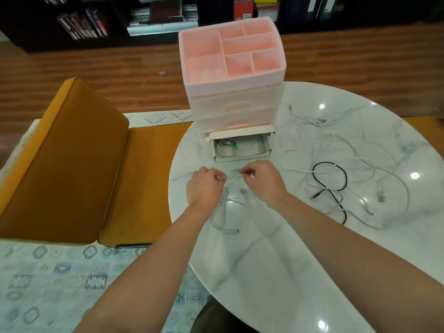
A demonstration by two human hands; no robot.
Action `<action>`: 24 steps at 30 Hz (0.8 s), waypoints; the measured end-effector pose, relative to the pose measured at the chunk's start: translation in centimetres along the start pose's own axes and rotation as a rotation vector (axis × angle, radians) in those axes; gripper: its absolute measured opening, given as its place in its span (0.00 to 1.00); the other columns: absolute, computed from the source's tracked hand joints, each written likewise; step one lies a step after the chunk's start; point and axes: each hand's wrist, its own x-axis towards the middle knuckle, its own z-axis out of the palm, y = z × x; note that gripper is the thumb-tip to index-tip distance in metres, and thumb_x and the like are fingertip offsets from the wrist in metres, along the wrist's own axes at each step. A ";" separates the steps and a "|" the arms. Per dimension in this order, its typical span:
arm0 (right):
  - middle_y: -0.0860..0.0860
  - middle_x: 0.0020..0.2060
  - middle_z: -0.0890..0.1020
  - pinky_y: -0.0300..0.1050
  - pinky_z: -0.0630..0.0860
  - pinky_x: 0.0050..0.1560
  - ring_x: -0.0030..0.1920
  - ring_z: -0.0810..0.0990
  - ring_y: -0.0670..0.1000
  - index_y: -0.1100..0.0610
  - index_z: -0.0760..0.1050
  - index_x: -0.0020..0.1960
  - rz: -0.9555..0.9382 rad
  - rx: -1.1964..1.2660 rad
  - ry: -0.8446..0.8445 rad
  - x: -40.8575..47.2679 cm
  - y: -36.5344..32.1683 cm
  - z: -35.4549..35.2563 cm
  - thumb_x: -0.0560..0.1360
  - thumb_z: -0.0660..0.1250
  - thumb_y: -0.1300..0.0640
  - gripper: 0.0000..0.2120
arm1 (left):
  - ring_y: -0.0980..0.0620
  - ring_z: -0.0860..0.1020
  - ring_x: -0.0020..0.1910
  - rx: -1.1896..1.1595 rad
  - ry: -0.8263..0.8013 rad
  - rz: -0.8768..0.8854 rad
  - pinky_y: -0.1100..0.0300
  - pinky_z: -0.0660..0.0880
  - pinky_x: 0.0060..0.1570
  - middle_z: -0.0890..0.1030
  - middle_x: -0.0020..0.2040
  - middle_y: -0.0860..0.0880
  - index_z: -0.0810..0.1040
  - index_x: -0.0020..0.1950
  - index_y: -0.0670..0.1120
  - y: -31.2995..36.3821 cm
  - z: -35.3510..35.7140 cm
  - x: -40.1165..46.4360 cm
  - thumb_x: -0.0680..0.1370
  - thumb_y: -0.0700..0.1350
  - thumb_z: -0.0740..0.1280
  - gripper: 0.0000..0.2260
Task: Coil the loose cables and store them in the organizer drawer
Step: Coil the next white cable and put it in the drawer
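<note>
- Both hands, left hand and right hand, pinched a white cable just before the open drawer, apparently for coiling.
- One coiled cable already lay inside that drawer.

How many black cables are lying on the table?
1. The black cable lies loose on the marble table, right of both hands, among tangled white cables. Part of another could be hidden in that tangle.

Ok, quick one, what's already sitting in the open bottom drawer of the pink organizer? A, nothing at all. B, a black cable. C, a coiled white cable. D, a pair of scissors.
C: the pulled-out drawer holds a coiled white cable at its left end, while the black cable lies out on the table.
</note>
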 end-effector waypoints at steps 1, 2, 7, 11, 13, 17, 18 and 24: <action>0.47 0.43 0.84 0.45 0.75 0.52 0.49 0.78 0.50 0.52 0.84 0.49 -0.011 -0.037 -0.029 -0.8 0.2 0.2 0.74 0.67 0.60 0.08 | 0.50 0.74 0.55 0.002 -0.046 -0.020 0.54 0.73 0.53 0.79 0.55 0.52 0.81 0.55 0.55 -0.3 0.1 -0.8 0.80 0.57 0.62 0.11; 0.47 0.44 0.84 0.46 0.74 0.54 0.50 0.77 0.50 0.51 0.84 0.49 -0.030 -0.091 -0.054 -1.5 0.2 0.3 0.74 0.67 0.59 0.08 | 0.50 0.75 0.54 0.022 -0.083 -0.033 0.53 0.74 0.54 0.79 0.54 0.52 0.82 0.54 0.56 -0.7 0.2 -1.6 0.79 0.59 0.63 0.12; 0.47 0.49 0.84 0.45 0.68 0.60 0.54 0.77 0.52 0.50 0.84 0.52 -0.098 -0.239 -0.080 -3.4 0.2 0.9 0.76 0.66 0.57 0.09 | 0.51 0.75 0.56 0.194 -0.140 0.008 0.54 0.68 0.55 0.80 0.53 0.55 0.81 0.57 0.58 -2.9 0.4 -4.6 0.73 0.65 0.66 0.18; 0.48 0.51 0.84 0.45 0.67 0.63 0.55 0.76 0.52 0.49 0.83 0.55 -0.102 -0.260 -0.078 -4.0 0.0 1.1 0.77 0.66 0.56 0.10 | 0.50 0.75 0.56 0.163 -0.129 -0.002 0.55 0.67 0.54 0.82 0.53 0.53 0.83 0.57 0.57 -4.0 0.0 -5.5 0.80 0.55 0.64 0.10; 0.48 0.53 0.83 0.44 0.66 0.63 0.57 0.76 0.52 0.49 0.81 0.58 -0.106 -0.243 -0.098 -4.2 -0.4 1.2 0.77 0.66 0.55 0.11 | 0.50 0.76 0.55 0.086 -0.080 -0.026 0.54 0.69 0.53 0.83 0.53 0.53 0.83 0.55 0.56 -4.0 -0.5 -5.4 0.81 0.50 0.63 0.09; 0.50 0.56 0.80 0.44 0.65 0.63 0.60 0.73 0.53 0.47 0.78 0.63 -0.182 -0.179 -0.140 -4.3 -1.9 1.2 0.75 0.69 0.52 0.16 | 0.50 0.77 0.51 -0.168 0.016 -0.044 0.53 0.73 0.52 0.82 0.51 0.52 0.79 0.54 0.49 -2.9 -2.7 -4.9 0.83 0.48 0.59 0.09; 0.50 0.56 0.79 0.45 0.66 0.63 0.61 0.72 0.54 0.47 0.78 0.63 -0.182 -0.150 -0.130 -4.1 -2.3 1.1 0.75 0.70 0.52 0.16 | 0.50 0.77 0.50 -0.285 0.021 -0.046 0.56 0.73 0.48 0.81 0.49 0.51 0.79 0.54 0.48 -2.5 -3.4 -4.7 0.83 0.47 0.59 0.09; 0.48 0.46 0.82 0.44 0.72 0.50 0.50 0.78 0.50 0.54 0.79 0.48 0.029 0.272 -0.084 -2.7 -6.4 -0.9 0.75 0.71 0.54 0.05 | 0.59 0.73 0.41 -0.646 0.058 -0.049 0.73 0.69 0.36 0.76 0.41 0.56 0.76 0.55 0.47 -0.5 -7.7 -4.1 0.83 0.48 0.59 0.09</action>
